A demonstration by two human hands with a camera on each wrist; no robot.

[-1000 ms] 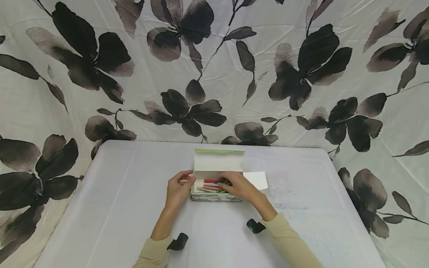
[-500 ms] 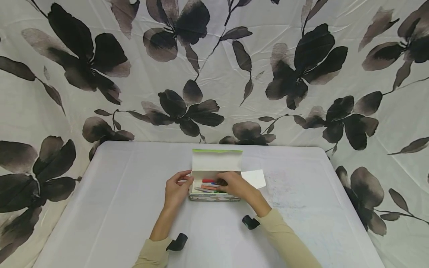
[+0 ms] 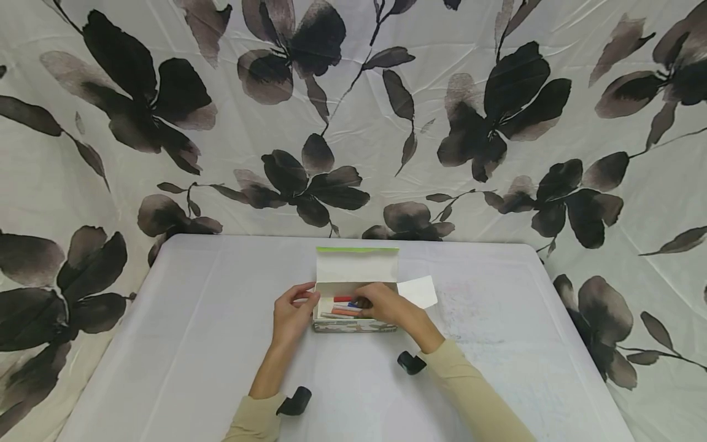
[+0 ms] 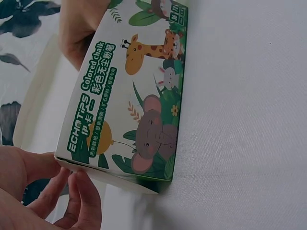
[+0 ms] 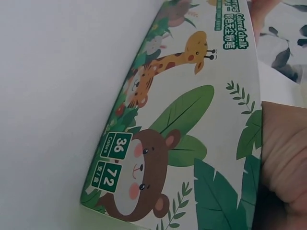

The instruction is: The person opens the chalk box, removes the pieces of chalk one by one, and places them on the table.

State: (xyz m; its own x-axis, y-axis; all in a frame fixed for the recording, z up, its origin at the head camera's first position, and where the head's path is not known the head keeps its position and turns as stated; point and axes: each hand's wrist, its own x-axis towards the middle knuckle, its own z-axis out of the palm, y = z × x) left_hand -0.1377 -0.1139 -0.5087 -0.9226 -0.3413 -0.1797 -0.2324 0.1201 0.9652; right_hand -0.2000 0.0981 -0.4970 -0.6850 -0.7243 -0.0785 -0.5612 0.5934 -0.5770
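An open box of colored chalk [image 3: 355, 327] stands on the table, its lid [image 3: 356, 265] raised at the back. Red, blue, orange and pale chalk sticks [image 3: 345, 312] show inside. At the box's left corner my left hand [image 3: 294, 314] holds the side wall, thumb and fingers at its edge; the left wrist view shows the fingertips [image 4: 86, 191] against that end. My right hand [image 3: 385, 305] reaches over the right part of the box, fingers bent down among the chalk. Its fingertips are partly hidden, and I cannot tell whether they grip a stick.
A white side flap [image 3: 418, 291] sticks out to the right of the box. Faint coloured smudges mark the white tabletop [image 3: 480, 325] there. A floral cloth [image 3: 331, 123] hangs behind the table. Black wrist cameras [image 3: 296, 401] sit below both hands.
My right hand has shifted slightly left over the chalk, and sticks under it have moved. A green one seen earlier is now hidden. The right flap tilts up more. My left hand stays put.
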